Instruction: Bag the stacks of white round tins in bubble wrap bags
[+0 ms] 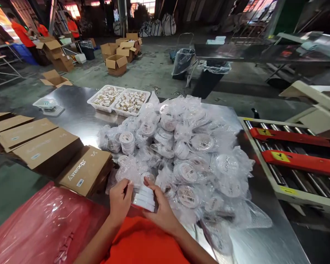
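white disc stack [143,198] | axis points forward | between left hand [120,203], right hand [162,212]

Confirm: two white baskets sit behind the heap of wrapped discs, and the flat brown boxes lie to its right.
Wrong side: two white baskets sit behind the heap of wrapped discs, and the flat brown boxes lie to its left, in the head view.

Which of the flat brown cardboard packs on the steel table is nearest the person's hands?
The flat brown cardboard pack with the dark printed logo, at the row's front end, closest to the left hand; the other brown packs lie farther along the row.
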A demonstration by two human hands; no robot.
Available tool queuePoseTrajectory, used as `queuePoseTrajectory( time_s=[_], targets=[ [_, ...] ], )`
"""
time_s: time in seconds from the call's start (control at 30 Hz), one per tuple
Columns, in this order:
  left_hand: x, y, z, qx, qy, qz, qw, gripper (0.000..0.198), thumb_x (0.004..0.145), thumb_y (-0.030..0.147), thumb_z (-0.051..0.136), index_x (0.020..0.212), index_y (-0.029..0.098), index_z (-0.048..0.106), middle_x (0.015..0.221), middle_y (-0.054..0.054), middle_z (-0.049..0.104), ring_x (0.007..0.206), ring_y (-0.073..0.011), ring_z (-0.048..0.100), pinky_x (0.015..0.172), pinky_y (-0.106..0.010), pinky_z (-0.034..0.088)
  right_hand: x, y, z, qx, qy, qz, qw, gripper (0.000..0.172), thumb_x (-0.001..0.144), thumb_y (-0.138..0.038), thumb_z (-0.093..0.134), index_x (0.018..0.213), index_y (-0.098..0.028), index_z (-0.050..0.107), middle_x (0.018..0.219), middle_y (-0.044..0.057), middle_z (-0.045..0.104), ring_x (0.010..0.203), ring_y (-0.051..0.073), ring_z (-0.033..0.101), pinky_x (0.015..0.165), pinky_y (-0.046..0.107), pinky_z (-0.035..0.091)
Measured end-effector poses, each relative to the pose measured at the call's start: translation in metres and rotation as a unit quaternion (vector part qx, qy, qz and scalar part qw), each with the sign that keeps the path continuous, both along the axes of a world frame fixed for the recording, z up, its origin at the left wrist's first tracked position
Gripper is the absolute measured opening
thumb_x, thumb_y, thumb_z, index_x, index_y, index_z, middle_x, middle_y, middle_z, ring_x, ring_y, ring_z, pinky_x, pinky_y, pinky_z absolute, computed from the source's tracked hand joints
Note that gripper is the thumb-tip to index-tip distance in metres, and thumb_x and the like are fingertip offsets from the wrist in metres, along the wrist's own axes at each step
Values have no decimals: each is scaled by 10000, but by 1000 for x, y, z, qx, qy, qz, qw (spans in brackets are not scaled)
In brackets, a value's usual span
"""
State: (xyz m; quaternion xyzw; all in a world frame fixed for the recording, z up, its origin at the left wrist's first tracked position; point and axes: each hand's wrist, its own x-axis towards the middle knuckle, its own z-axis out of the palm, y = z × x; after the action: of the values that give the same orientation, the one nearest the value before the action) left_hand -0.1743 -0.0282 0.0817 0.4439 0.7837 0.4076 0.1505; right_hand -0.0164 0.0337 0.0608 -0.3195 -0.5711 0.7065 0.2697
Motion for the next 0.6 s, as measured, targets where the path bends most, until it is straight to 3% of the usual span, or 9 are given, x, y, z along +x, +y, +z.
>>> queuePoseTrajectory(
  time_s=[0.07,0.17,0.3,0.43,0.6],
  targets=[
    [0,-3,2,-14,18,-29,999,378,906,372,407,580,189,464,537,34,457,524,-98,410,548,-225,290,0,3,-4,-73,46,-35,996,531,602,-256,763,1090,-243,554,1167,75,611,1032,234,598,869,349,488],
    [0,-10,2,-25,45,-94,994,362,915,366,412,601,195,469,554,23,479,532,-103,432,550,-226,304,0,11,-7,-142,107,-102,979,471,604,-323,779,1005,-230,552,901,16,630,811,177,596,728,279,486],
    [2,-14,2,-13,80,-103,991,352,951,318,343,640,202,460,584,9,504,538,-110,463,539,-223,331,2,13,-6,-156,133,-38,978,507,560,-312,820,965,-223,530,829,-9,594,732,149,553,655,244,452],
    [1,-9,10,4,149,-102,984,344,971,295,348,660,198,460,626,6,529,577,-113,502,556,-220,351,4,6,-10,-83,112,11,990,500,573,-324,805,961,-226,506,833,-19,552,728,139,533,631,229,441],
    [2,-10,11,57,270,-100,956,331,942,219,439,612,192,451,574,14,489,545,-113,474,550,-242,331,3,-1,-14,117,18,-87,989,478,668,-253,694,1105,-232,500,959,31,575,828,180,577,696,275,497]
  ],
)
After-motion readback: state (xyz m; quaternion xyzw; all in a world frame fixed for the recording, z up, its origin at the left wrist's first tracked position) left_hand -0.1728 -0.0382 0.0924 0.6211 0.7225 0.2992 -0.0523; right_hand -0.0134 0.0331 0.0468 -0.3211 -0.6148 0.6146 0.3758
